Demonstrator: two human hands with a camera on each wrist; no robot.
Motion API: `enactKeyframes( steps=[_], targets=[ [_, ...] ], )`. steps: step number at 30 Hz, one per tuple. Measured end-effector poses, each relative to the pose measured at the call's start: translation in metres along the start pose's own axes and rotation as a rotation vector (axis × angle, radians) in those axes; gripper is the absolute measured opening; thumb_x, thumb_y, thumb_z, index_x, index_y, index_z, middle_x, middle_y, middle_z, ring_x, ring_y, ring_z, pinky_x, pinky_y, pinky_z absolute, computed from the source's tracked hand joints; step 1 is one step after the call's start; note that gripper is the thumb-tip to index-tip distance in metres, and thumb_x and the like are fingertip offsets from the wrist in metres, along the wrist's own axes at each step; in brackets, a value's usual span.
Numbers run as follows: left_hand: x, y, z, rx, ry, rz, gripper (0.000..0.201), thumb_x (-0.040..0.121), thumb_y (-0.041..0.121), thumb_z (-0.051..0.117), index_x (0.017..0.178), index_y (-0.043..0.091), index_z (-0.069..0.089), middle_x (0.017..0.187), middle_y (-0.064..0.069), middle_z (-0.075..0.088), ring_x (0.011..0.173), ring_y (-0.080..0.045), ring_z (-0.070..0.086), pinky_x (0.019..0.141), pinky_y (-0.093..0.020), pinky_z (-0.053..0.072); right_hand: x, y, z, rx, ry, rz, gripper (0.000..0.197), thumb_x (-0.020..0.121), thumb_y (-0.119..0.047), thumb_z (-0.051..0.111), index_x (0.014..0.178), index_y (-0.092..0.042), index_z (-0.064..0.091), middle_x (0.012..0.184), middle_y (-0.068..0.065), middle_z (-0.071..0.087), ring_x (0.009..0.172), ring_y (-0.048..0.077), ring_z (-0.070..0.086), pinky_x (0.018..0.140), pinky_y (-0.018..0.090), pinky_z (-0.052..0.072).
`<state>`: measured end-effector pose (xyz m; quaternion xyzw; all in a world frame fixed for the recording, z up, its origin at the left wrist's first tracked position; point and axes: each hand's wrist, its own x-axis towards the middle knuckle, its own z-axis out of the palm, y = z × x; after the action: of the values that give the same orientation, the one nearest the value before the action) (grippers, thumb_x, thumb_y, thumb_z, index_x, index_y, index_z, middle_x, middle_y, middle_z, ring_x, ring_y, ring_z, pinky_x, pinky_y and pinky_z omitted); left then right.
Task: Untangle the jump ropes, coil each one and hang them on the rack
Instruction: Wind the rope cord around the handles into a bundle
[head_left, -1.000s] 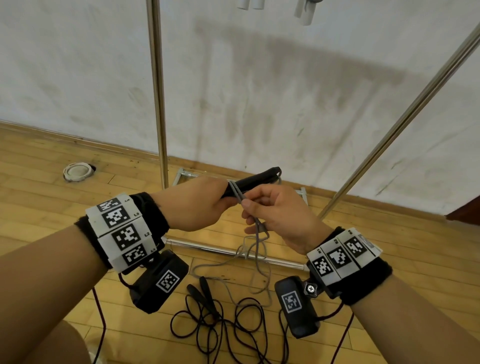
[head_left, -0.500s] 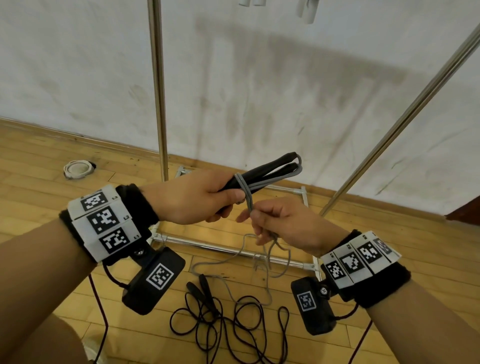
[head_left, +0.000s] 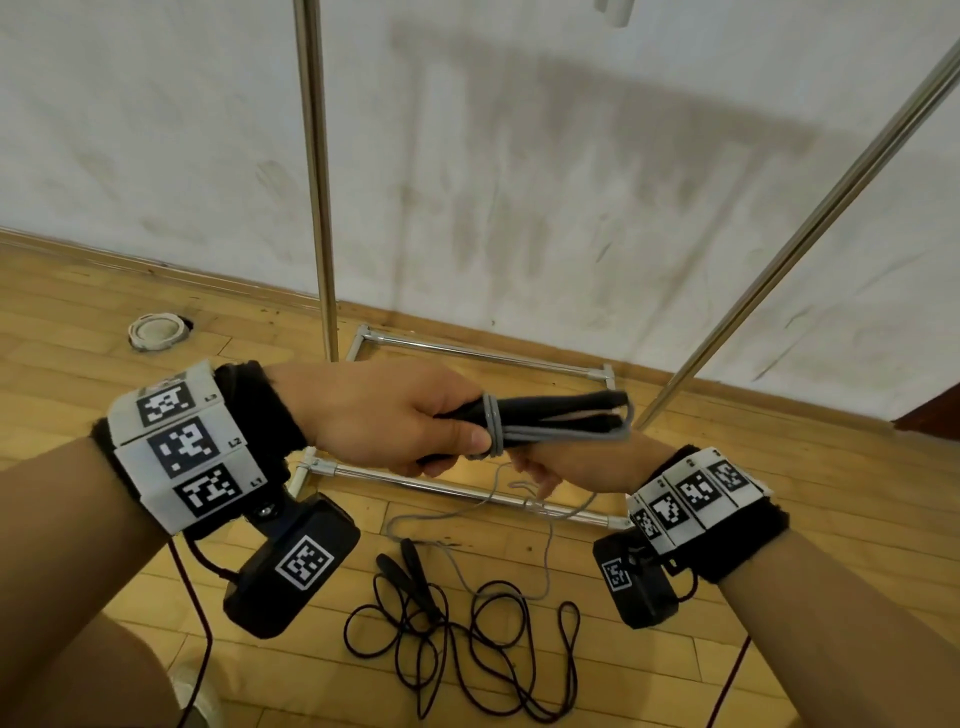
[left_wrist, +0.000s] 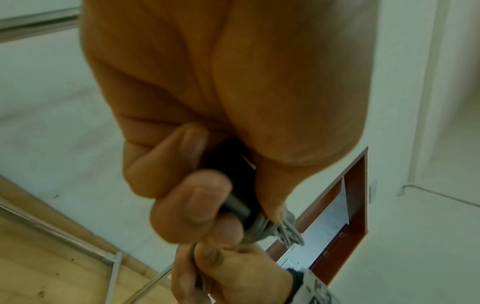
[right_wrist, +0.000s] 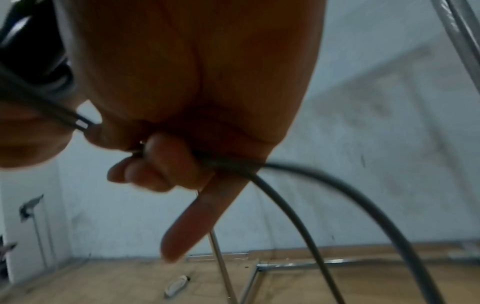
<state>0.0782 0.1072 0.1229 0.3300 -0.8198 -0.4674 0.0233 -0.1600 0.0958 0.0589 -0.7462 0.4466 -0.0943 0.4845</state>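
My left hand (head_left: 384, 415) grips the two black handles (head_left: 561, 410) of the grey jump rope, held level and pointing right. Several turns of grey cord (head_left: 492, 431) wrap round the handles beside my thumb, and folded cord runs along them to a bend (head_left: 626, 421). Under the handles, my right hand (head_left: 540, 467) pinches the same grey cord (right_wrist: 298, 191), little finger (right_wrist: 192, 222) stretched out. The loose grey cord (head_left: 467, 551) trails to the floor. A black jump rope (head_left: 467, 644) lies tangled on the floor, its handles (head_left: 410, 571) together. In the left wrist view, fingers (left_wrist: 187, 197) curl round the wrapped cord (left_wrist: 259, 228).
The metal rack stands ahead: a vertical pole (head_left: 317, 176), a slanted pole (head_left: 810, 218) at the right, and base rails (head_left: 457, 488) on the wooden floor. A white ring (head_left: 156, 330) lies on the floor at the left. A white wall is behind.
My left hand has turned the handles level and moved them right. My right hand has passed under them, carrying the grey cord round for another turn.
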Motion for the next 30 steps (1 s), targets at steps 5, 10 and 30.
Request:
enactKeyframes(
  steps=[5, 10, 30],
  targets=[
    [0.005, -0.004, 0.005, 0.035, -0.139, -0.103, 0.023, 0.104, 0.028, 0.046, 0.091, 0.011, 0.053, 0.069, 0.001, 0.056, 0.056, -0.009, 0.048, 0.056, -0.018, 0.042, 0.006, -0.008, -0.011, -0.043, -0.017, -0.068, 0.017, 0.097, -0.02, 0.056, 0.081, -0.017, 0.06, 0.067, -0.009, 0.061, 0.058, 0.002, 0.056, 0.058, 0.015, 0.044],
    [0.008, -0.009, 0.003, 0.166, -0.188, -0.166, 0.023, 0.103, 0.034, 0.047, 0.087, 0.018, 0.054, 0.067, 0.007, 0.057, 0.058, -0.009, 0.05, 0.058, -0.023, 0.044, 0.008, -0.016, -0.011, -0.027, -0.001, -0.045, 0.023, 0.097, -0.029, 0.058, 0.078, -0.018, 0.064, 0.059, -0.01, 0.054, 0.053, 0.006, 0.047, 0.054, 0.02, 0.037],
    [0.027, -0.034, 0.0, 0.464, 0.325, -0.189, 0.023, 0.104, 0.035, 0.043, 0.081, 0.03, 0.045, 0.073, 0.004, 0.057, 0.057, -0.01, 0.049, 0.052, -0.023, 0.034, 0.004, -0.031, 0.008, 0.26, 0.234, -0.033, 0.01, 0.096, -0.013, 0.061, 0.098, -0.008, 0.07, 0.072, 0.004, 0.071, 0.059, 0.013, 0.065, 0.054, 0.023, 0.051]
  ],
)
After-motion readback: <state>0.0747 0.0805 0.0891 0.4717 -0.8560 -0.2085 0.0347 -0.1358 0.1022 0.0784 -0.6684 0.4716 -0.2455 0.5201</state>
